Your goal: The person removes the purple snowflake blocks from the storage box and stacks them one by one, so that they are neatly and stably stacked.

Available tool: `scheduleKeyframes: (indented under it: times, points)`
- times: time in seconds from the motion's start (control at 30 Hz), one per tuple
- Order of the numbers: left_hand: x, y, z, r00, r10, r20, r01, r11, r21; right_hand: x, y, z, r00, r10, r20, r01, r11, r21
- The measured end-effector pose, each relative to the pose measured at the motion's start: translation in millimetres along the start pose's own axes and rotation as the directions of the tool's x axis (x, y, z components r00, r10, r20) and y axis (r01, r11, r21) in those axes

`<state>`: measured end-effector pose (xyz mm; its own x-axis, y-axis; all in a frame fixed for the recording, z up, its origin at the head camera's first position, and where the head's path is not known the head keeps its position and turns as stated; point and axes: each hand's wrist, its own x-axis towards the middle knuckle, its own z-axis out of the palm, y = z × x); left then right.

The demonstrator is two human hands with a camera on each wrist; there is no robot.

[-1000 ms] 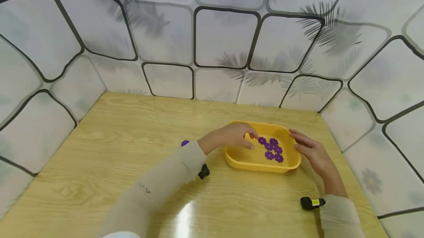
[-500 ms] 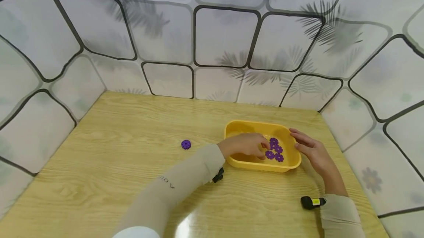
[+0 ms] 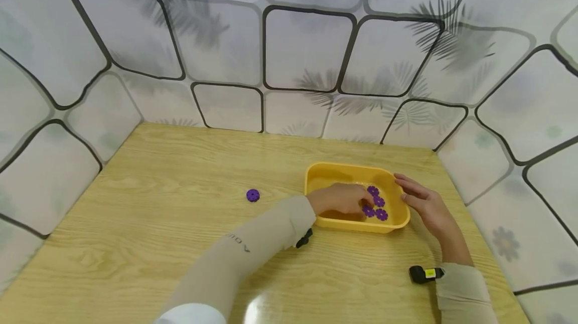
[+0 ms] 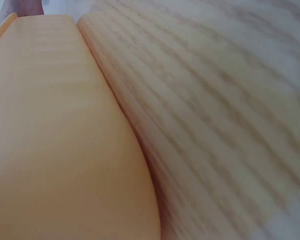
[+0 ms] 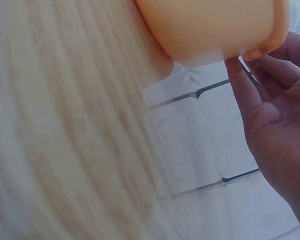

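In the head view, my left hand [image 3: 341, 198] reaches over the near-left rim into a yellow plastic basin [image 3: 352, 225]. Its fingertips are bent down among several purple flower-shaped discs [image 3: 381, 214] on the basin floor. I cannot tell whether a disc is pinched there, since the hand covers part of the group. My right hand [image 3: 426, 208] rests at the basin's right end, fingers fairly straight along the rim. In the right wrist view, the thumb of the right hand [image 5: 285, 120] touches the basin's outer wall [image 5: 215, 30]. The left wrist view shows only the basin's long outer side [image 4: 65, 125].
One more purple disc [image 3: 253, 195], thick like a small stack, lies on the wooden table [image 3: 171, 203] left of the basin. Patterned walls [image 3: 298, 48] enclose the table at the back and both sides. Each wrist carries a small black camera [image 3: 417, 274].
My left hand has moved right and deeper into the basin, and now covers some discs that showed before. The thick disc on the table has come into full sight. My right hand stays put.
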<state>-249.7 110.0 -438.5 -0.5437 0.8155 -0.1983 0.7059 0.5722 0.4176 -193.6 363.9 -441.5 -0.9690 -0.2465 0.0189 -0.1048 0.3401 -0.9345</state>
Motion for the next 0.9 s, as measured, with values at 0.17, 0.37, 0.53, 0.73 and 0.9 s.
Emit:
scheduleKeyframes:
  times: [0.17, 0.37, 0.53, 0.73, 0.9]
  points:
    - [2.1, 5.5, 0.2, 0.999, -0.042, 0.001, 0.042, 0.997, 0.059, 0.3, -0.6, -0.1, 1.0, -0.008, 0.004, 0.008, 1.0, 0.018]
    - [3.7, 8.9, 1.1, 0.997, -0.077, -0.001, 0.077, 0.995, 0.061, 0.4, -0.4, -0.8, 1.0, 0.001, 0.007, -0.002, 1.0, 0.027]
    - [4.0, 9.4, 0.7, 0.996, -0.088, -0.004, 0.088, 0.994, 0.058, 0.7, -1.0, -0.7, 1.0, -0.001, 0.01, 0.0, 0.999, 0.046]
    - [2.6, 9.9, 0.3, 0.997, -0.082, -0.005, 0.083, 0.996, 0.046, 0.7, -0.9, -0.8, 1.0, -0.014, 0.007, 0.014, 0.998, 0.055]
    - [2.0, 10.0, 0.3, 0.996, -0.088, 0.004, 0.088, 0.995, 0.039, 0.5, 0.2, -0.3, 1.0, -0.01, 0.008, 0.009, 0.998, 0.059]
